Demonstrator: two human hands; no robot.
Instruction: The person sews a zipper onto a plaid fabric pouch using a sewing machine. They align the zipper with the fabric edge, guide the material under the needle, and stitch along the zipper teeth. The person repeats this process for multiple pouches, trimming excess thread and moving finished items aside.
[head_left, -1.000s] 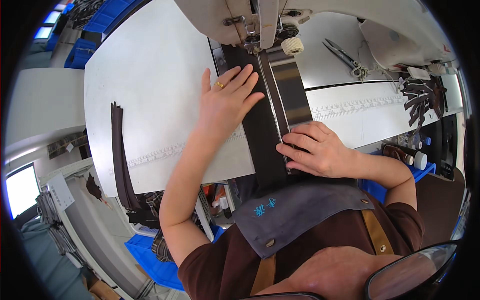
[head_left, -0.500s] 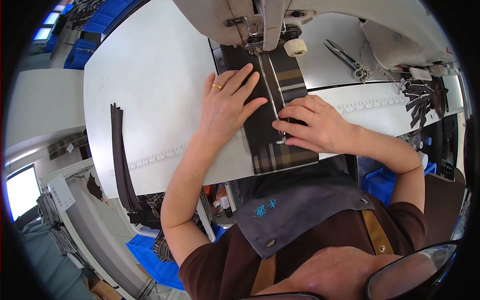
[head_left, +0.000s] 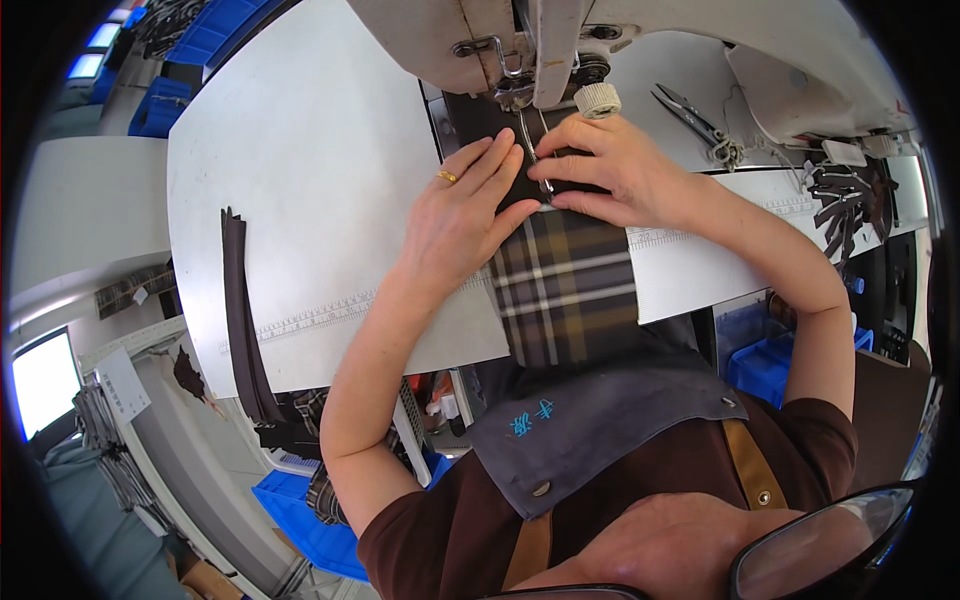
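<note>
1. Both my hands press the plaid fabric [head_left: 565, 290] flat on the worktop [head_left: 330, 200], far under the sewing machine [head_left: 530, 40].
2. Left hand [head_left: 455, 215] fingers lie together, flat; right hand [head_left: 610, 165] fingers pinch the seam.
3. Soft, limp cloth, I judge; hold near the needle.

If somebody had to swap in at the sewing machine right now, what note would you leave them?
Left hand: flat on the plaid fabric strip, left of the presser foot.
Right hand: fingers pinching the strip's top end just below the needle area.
The strip runs from the sewing machine down off the table edge.
Done: strip positioned at the foot.
Left: likely stitching along it; spare dark strips lie at the left.
</note>
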